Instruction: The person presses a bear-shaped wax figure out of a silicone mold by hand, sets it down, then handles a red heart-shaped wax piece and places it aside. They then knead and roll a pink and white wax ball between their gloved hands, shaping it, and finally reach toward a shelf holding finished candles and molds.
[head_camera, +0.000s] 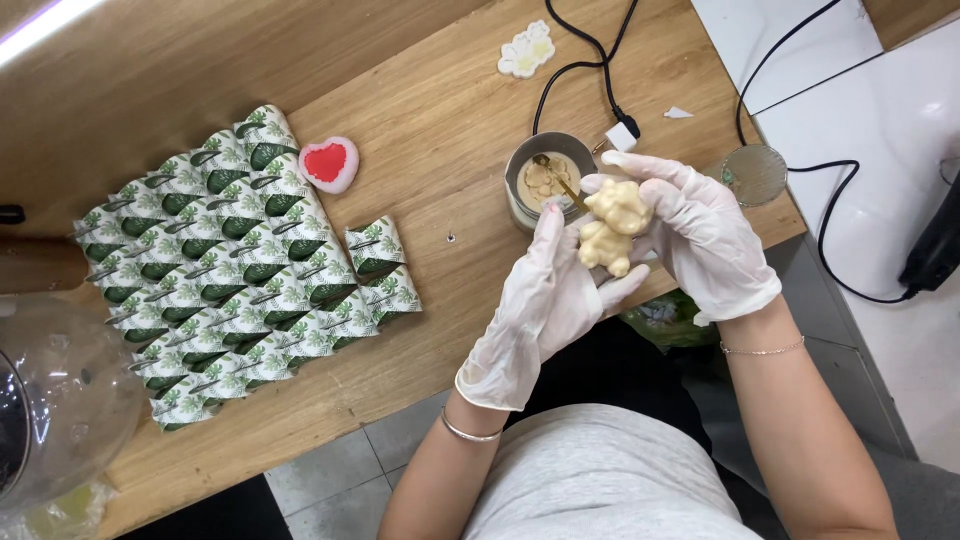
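1. The wooden tabletop ends just below the hands, so the pale cream, lumpy wax-like figure, held over that near edge right of centre frame, would likely fall past it to the grey tiled floor if it slipped.
2. The rows of small green-and-white leaf-printed packets at left centre lie packed edge to edge; a stray elbow or sleeve could scatter them.
3. The left hand, in a white glove, cradles the figure from below with open fingers; the right hand, also gloved, closes over its top. Smooth gloves on a waxy surface may give a poor grip, and a hard squeeze could snap off a thin part.
4. The small grey metal pot with pale contents sits just beside the fingers, a gold-coloured spoon leaning in it; a nudge could tip it or flick the spoon out.
5. The black cable in the upper centre runs close behind the pot and could snag on a hand.
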